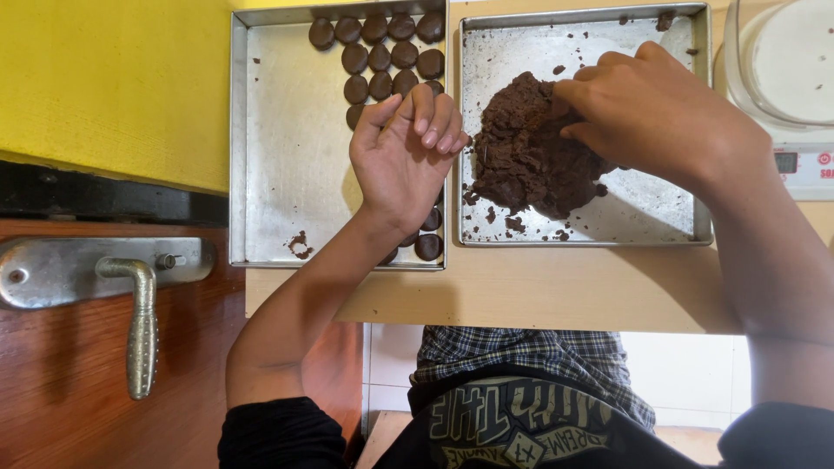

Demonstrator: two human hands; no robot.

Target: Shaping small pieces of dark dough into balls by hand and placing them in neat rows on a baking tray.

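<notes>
Two metal trays are sitting side by side on the wooden worktop, touching along their inner rims. Right tray is holding a big lump of dark brown dough near its middle-left, w/ crumbs lying round it. Right hand is reaching over from the right edge, fingers curled down and digging into the top right of the lump, pinching at the dough; fingertips are mostly buried, so can't tell how much is being pulled off.

Left hand is hovering palm-up over the right side of the left tray, fingers loosely cupped together, thumb apart, holding nothing.

Left tray is carrying rows of small round dough discs packed in its top right corner, approx a dozen showing, plus a few more discs at the bottom right corner, partly hidden under the wrist. Small crumb patch is lying near the tray's bottom edge.

At the worktop's top right corner a kitchen scale is carrying a clear bowl. Lower left, beyond the worktop, a wooden door w/ a metal handle is showing.
</notes>
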